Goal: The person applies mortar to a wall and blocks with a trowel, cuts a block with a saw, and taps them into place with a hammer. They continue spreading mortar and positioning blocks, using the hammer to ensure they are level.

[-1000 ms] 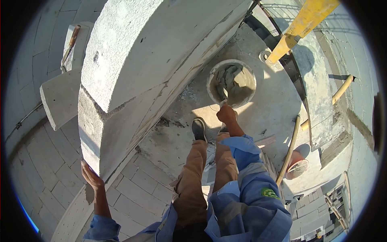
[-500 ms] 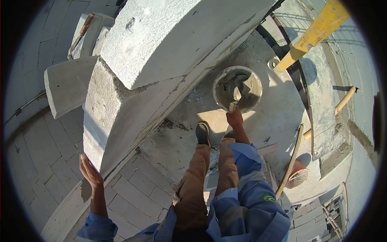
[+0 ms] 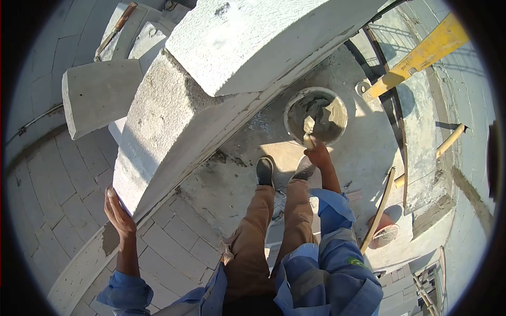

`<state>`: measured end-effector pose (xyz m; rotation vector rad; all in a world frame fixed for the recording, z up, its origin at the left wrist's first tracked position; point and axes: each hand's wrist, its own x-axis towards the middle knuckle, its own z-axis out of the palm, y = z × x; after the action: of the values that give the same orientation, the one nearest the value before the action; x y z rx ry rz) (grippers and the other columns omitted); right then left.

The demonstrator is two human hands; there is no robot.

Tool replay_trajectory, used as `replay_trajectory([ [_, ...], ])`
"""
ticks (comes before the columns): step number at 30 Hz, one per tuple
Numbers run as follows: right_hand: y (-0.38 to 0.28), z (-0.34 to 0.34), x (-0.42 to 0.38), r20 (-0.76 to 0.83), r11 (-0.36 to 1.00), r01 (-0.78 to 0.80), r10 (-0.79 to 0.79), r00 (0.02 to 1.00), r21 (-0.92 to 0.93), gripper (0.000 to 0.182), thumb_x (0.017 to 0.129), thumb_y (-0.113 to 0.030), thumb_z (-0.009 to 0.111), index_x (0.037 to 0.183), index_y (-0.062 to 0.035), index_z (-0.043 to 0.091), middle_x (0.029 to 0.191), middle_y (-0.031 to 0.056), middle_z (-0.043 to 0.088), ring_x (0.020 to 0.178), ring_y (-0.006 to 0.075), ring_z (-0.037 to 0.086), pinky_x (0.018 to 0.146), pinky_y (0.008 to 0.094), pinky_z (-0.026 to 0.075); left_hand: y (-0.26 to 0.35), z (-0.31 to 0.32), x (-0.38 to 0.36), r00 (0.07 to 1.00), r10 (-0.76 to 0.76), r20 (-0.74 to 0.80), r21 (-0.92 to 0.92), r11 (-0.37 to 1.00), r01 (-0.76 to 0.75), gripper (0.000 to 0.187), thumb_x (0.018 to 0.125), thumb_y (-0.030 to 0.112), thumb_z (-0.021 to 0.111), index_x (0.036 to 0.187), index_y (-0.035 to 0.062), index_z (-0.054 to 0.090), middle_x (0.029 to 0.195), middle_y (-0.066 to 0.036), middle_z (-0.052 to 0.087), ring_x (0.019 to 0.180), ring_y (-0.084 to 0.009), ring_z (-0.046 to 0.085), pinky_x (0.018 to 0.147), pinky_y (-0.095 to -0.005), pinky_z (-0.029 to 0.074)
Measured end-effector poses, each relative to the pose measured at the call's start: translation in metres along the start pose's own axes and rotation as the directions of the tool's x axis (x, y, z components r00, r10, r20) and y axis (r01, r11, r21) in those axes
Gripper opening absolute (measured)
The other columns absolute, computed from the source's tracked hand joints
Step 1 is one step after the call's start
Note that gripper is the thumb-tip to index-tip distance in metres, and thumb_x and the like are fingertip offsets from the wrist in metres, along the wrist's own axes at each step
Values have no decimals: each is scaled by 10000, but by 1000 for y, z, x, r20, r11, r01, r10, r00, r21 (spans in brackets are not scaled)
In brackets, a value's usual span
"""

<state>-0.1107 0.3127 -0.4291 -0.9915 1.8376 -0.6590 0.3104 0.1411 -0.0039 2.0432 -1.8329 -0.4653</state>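
My left hand (image 3: 120,215) rests against the lower end of a pale concrete block (image 3: 157,108), its fingers stretched out along the end face. This block lies on top of the curved wall, and a higher block (image 3: 247,42) sits at its far end. Down to the right, my right hand (image 3: 318,154) is closed round the handle of a trowel (image 3: 309,126). The trowel's blade is inside a round bucket (image 3: 287,118) of wet grey mortar (image 3: 336,111). Part of the blade is coated with mortar or hidden in it.
Loose blocks (image 3: 103,92) lie beyond the wall, with a wooden-handled tool (image 3: 117,29) on one. A yellow post (image 3: 416,58) slopes in at upper right. A wooden pole (image 3: 379,210) leans beside a reddish bucket (image 3: 385,234). My feet (image 3: 265,171) stand close to the mortar bucket.
The view has shifted slightly. My right hand and the trowel remain at the mortar bucket, with the blade turned a little. My left hand stays against the block's end.
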Motion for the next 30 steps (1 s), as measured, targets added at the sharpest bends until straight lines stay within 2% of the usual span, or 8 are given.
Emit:
replay_trajectory([
  [11, -102, -114, -127, 358, 885, -361, 249, 900, 294, 605, 764, -111, 738, 1330, 28, 575, 1057, 122, 668, 899, 179, 608, 800, 325, 514, 16, 7, 0, 1000, -1, -28, -39, 999, 0, 402, 1001, 325, 520, 1113, -39, 648, 996, -193, 678, 983, -268, 617, 911, -386, 449],
  [12, -101, -112, -143, 238, 945, -77, -2, 971, 319, 593, 776, -131, 745, 1322, 31, 580, 1004, 103, 656, 864, 155, 599, 736, 318, 523, 19, 5, 0, 999, 26, -36, 64, 998, -24, 365, 971, 297, 563, 1103, -31, 651, 995, -206, 690, 982, -312, 636, 928, -412, 442],
  [15, -192, -145, -191, 379, 898, -241, 92, 921, 368, 597, 785, -196, 769, 1288, 64, 580, 967, 95, 645, 852, 154, 598, 703, 310, 523, 24, 3, -4, 991, 95, -93, 92, 992, -86, 344, 933, 321, 625, 1110, 27, 658, 980, -151, 687, 955, -326, 617, 952, -426, 390],
  [24, -405, -89, -277, 547, 951, -34, -148, 824, 309, 633, 811, -234, 771, 1310, 51, 506, 1050, 116, 632, 868, 175, 633, 743, 318, 536, -18, -20, -90, 859, 267, -436, -39, 948, -315, 409, 790, 64, 658, 1194, 56, 590, 1144, -150, 596, 1110, -362, 542, 971, -471, 409],
  [25, -428, -68, -284, 562, 956, -12, -161, 811, 292, 634, 815, -235, 771, 1311, 48, 497, 1067, 126, 633, 874, 196, 641, 768, 338, 539, -41, -22, -136, 943, 126, -310, -72, 985, -155, 420, 782, 68, 667, 1194, 57, 586, 1129, -152, 593, 1094, -365, 542, 953, -468, 420],
  [26, -405, -12, -284, 448, 797, 583, -584, 677, 158, 610, 828, -209, 760, 1318, 45, 500, 1071, 147, 642, 929, 241, 643, 859, 365, 523, -73, -35, -184, 985, -15, -173, -82, 997, 1, 430, 774, 71, 676, 1194, 58, 581, 1114, -153, 589, 1078, -369, 542, 934, -466, 430],
  [27, -406, 19, -291, 605, 978, 193, -201, 770, 80, 609, 843, -187, 740, 1338, 61, 487, 1127, 176, 637, 1025, 269, 627, 945, 372, 484, -94, -40, -216, 988, -51, -147, -81, 996, 39, 451, 764, 79, 691, 1197, 45, 571, 1104, -160, 589, 1053, -377, 544, 920, -464, 437],
  [30, -471, 96, -336, 546, 906, 121, -346, 763, 405, 656, 847, -169, 709, 1399, 64, 441, 1260, 210, 612, 1181, 274, 593, 1015, 352, 451, -181, -46, -324, 958, -272, 90, 82, 961, 265, 539, 766, 169, 722, 1247, 4, 541, 1146, -212, 596, 1078, -404, 563, 917, -485, 467],
])
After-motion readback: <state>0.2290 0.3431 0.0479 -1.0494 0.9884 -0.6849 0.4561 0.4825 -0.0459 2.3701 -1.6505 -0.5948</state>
